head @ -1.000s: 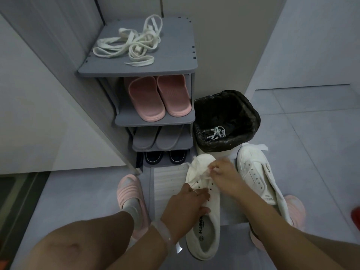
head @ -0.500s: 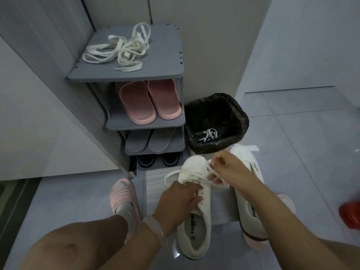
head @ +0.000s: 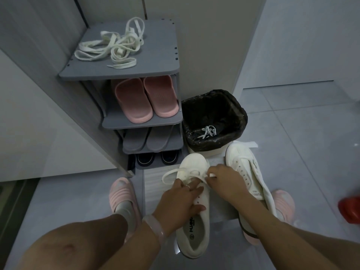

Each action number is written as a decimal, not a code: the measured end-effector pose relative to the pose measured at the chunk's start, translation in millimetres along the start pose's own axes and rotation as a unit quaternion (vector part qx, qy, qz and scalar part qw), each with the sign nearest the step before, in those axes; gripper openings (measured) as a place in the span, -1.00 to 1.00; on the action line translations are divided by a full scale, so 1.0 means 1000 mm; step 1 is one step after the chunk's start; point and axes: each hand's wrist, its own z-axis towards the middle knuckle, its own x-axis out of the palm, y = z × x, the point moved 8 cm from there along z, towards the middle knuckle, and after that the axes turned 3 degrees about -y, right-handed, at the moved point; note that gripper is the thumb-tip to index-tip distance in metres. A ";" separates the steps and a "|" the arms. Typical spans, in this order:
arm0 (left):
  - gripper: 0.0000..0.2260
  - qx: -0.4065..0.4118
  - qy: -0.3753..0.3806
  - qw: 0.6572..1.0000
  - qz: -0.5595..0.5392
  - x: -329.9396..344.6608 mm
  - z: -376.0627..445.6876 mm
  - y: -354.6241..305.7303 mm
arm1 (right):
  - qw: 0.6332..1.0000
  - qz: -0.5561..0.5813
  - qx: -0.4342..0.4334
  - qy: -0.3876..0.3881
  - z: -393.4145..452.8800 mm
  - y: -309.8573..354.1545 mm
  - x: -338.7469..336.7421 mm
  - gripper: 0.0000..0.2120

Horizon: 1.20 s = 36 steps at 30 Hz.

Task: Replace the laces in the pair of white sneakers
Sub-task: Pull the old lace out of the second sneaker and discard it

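Left hand [head: 180,199] steadies sneaker [head: 194,227] (insole reads HUAN…); right hand [head: 224,179] pinches lace [head: 175,173].

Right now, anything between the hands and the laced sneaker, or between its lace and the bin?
Nothing visible. The left hand rests on the laced sneaker; the right hand pinches its lace. The bin sits open just beyond the toe, one old lace inside.
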 end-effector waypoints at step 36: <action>-0.50 -0.008 0.004 0.998 -0.061 0.008 -0.001 0.006 | 0.773 0.551 0.108 -0.296 -0.007 -0.047 -0.103 -0.79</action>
